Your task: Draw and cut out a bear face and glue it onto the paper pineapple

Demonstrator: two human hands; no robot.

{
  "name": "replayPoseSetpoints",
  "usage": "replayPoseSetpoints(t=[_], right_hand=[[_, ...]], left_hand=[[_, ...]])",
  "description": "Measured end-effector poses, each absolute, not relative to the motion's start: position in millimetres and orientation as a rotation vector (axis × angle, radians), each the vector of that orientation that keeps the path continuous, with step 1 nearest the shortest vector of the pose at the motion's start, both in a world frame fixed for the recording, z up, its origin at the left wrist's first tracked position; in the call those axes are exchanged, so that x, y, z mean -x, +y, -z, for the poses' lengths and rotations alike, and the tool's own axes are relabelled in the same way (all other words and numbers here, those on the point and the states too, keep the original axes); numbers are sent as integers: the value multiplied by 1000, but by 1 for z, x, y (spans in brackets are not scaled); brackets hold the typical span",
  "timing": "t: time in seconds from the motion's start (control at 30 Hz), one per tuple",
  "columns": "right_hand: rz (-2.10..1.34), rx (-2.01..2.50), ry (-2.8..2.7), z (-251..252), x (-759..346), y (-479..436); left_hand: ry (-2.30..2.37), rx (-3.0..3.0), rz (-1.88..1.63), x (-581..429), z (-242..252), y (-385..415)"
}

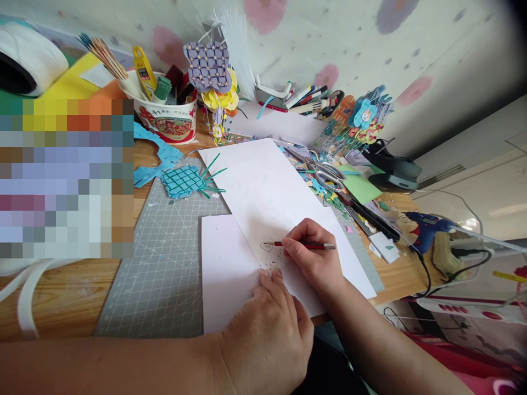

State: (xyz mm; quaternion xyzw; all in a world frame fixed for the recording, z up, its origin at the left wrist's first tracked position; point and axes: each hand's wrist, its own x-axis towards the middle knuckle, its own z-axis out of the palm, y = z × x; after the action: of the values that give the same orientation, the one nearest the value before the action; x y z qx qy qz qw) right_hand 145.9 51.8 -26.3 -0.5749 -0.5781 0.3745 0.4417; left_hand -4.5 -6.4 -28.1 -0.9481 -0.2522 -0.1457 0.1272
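1. White sheet (267, 186), slanted over a second white sheet (224, 263), lies in front of the person. Two sheets show; more underneath cannot be ruled out.
2. Nearest, the left hand (272, 323) grasps nothing; its fingertips rest on the paper just below a small sketch (267, 247).
3. The right hand (310, 252) pinches one pencil (323, 246) between thumb and fingers, its point at the sketch. Whether the point touches is too fine to tell.
4. Sketching seems to be the step in hand, at an early stage. The next stroke would call for steady paper and a light, controlled pencil.
5. Beneath the sheets is one cutting mat (144, 269). Beyond their left edge lies one blue woven piece (181, 182) with green strips.
6. To the right are one blue glue gun (430, 226) and at least one pair of scissors (327, 174).
7. Farther back stand one paper tub (168, 122) and one purple woven ornament (208, 66); the pens (307, 99) overlap too much to count.
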Motion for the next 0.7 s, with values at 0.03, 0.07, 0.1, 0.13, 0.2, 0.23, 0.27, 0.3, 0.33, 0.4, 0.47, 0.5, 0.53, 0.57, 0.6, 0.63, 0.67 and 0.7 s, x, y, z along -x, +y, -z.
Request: replayPoseSetpoints(t=[0.03,0.07,0.1,0.13,0.2,0.23,0.27,0.3,0.33,0.4,0.47,0.5,0.53,0.57,0.6,0.63,0.67,0.7], right_hand=[[-925,1432,-1441,26,-146,52],[-915,1440,-1444,26,-146,52],[-902,1451,-1441,26,-146,52],[-886,1462,-1435,26,-146,52],[-847,1483,-1418,27,-146,52],[-826,1489,-1411,27,-147,52],[-810,1490,-1404,27,-147,52],[-802,1487,-1397,28,-147,52],[-801,1482,-1389,28,-147,52],[-808,1475,-1378,28,-148,52],[-803,1482,-1380,28,-148,52],[-798,1486,-1383,27,-148,52],[-798,1485,-1385,27,-148,52],[-805,1483,-1382,27,-148,52],[-814,1481,-1374,27,-148,52],[-820,1482,-1366,27,-148,52],[-824,1484,-1360,28,-148,51],[-826,1483,-1357,28,-148,51]], left_hand=[[-732,2765,422,4,28,-7],[-729,2766,426,4,29,-7],[-728,2768,423,4,29,-8],[-729,2769,420,4,28,-8],[-728,2767,419,5,28,-8],[-724,2766,414,5,28,-8],[-721,2766,407,5,28,-7],[-717,2767,401,5,27,-7],[-714,2765,400,5,27,-6],[-704,2768,400,5,27,-6],[-699,2769,403,5,27,-6],[-699,2770,402,5,27,-6],[-702,2769,402,5,27,-7],[-705,2766,406,5,27,-7],[-708,2761,414,5,28,-7],[-715,2756,424,5,28,-8],[-724,2751,431,5,28,-8],[-731,2750,432,5,29,-8]])
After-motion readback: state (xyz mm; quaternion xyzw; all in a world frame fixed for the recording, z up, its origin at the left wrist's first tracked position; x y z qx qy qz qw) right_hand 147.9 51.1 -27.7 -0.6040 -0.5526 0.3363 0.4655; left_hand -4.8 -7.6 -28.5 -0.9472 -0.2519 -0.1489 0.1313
